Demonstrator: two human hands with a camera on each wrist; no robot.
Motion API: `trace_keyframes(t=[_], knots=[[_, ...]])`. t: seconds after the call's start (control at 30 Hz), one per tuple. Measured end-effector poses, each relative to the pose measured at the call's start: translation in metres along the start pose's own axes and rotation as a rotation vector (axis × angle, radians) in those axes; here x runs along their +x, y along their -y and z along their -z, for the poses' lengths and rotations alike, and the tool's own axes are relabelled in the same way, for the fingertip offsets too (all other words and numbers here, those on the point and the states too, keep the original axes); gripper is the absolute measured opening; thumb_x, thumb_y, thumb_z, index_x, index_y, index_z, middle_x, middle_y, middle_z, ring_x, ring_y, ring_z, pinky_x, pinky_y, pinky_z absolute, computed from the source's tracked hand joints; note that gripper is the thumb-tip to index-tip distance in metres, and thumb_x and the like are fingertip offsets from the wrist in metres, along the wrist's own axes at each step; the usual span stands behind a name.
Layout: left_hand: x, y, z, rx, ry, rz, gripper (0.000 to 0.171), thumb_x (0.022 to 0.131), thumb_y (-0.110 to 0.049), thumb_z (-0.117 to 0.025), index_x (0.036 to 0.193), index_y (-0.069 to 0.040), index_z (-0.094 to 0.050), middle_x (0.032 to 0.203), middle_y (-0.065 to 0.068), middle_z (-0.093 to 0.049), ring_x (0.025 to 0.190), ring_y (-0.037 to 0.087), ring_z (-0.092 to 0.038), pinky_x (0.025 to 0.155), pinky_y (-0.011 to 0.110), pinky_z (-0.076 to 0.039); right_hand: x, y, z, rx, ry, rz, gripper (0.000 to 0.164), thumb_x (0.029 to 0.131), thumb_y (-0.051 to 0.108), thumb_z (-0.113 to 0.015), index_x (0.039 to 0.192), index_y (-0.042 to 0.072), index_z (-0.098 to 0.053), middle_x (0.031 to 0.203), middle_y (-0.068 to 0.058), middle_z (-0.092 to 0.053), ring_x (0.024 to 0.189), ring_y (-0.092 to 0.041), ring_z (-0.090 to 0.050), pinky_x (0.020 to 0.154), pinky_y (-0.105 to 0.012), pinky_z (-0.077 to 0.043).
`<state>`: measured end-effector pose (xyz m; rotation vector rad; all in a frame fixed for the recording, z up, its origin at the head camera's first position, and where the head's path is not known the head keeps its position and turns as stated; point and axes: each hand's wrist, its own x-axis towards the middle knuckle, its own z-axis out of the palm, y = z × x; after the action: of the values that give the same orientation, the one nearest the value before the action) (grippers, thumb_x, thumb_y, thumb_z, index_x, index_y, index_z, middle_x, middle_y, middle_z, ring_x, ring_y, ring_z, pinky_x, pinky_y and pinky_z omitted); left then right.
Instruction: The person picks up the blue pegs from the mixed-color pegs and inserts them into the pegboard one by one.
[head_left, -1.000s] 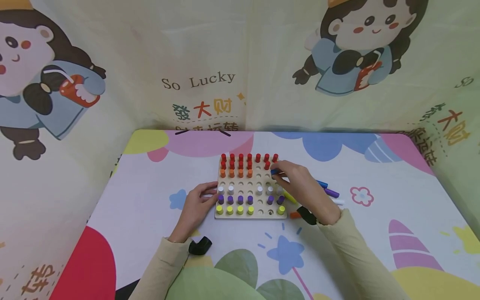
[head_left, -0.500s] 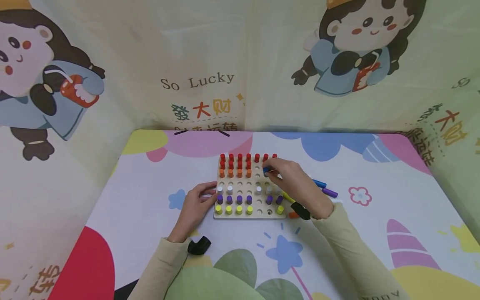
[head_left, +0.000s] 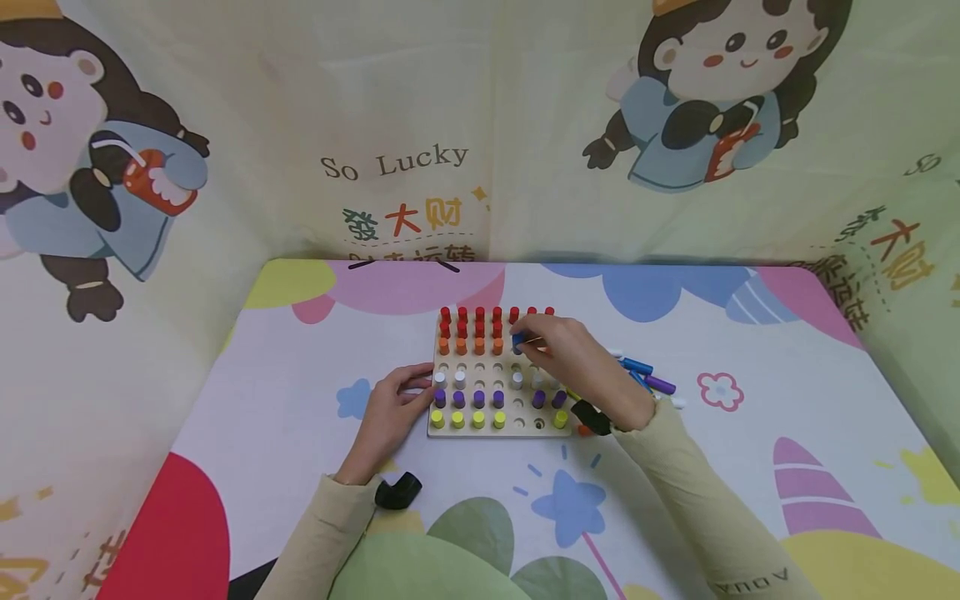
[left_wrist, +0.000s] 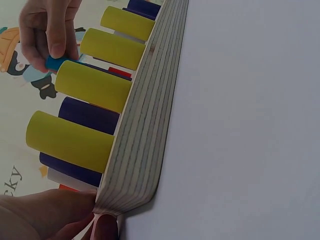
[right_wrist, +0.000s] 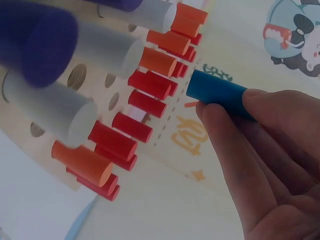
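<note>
A wooden pegboard (head_left: 490,432) with rows of red, orange, white, purple and yellow pegs lies on the table. My left hand (head_left: 393,417) grips its left edge, with the thumb (left_wrist: 55,207) at the corner beside a yellow peg (left_wrist: 70,142). Over the board's right half, my right hand (head_left: 573,350) pinches a blue peg (head_left: 517,342) between thumb and fingers. In the right wrist view, that blue peg (right_wrist: 215,92) sticks out past the fingertips, apart from the red pegs (right_wrist: 132,127). Part of the board's right side is hidden under the right hand.
Right of the board lie loose pegs: blue (head_left: 637,366), purple (head_left: 660,385), and an orange one (head_left: 584,430) partly covered by the right wrist. A patterned cloth (head_left: 750,467) covers the table, and a printed curtain (head_left: 525,167) hangs behind it.
My right hand has moved left across the board with the blue peg, from the right columns toward the middle. The left hand keeps its hold on the board's edge.
</note>
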<state>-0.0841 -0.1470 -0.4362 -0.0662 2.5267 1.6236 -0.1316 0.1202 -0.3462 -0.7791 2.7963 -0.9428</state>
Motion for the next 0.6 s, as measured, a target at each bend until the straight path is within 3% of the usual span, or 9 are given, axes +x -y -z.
trace_keyframes(t=[0.6], knots=[[-0.0016,0.0010,-0.0029,0.020,-0.010,-0.006,0.040,0.095,-0.017,-0.068,0.134,-0.011,-0.061,0.129,0.008,-0.063,0.109,0.021,-0.065,0.094,0.039,-0.056,0.0097,0.0065,-0.0088,0.018,0.035,0.051,0.023,0.091,0.002,-0.070,0.114,0.001,-0.067,0.106,-0.010,-0.071,0.099,-0.022,-0.072,0.086,-0.034,-0.059]])
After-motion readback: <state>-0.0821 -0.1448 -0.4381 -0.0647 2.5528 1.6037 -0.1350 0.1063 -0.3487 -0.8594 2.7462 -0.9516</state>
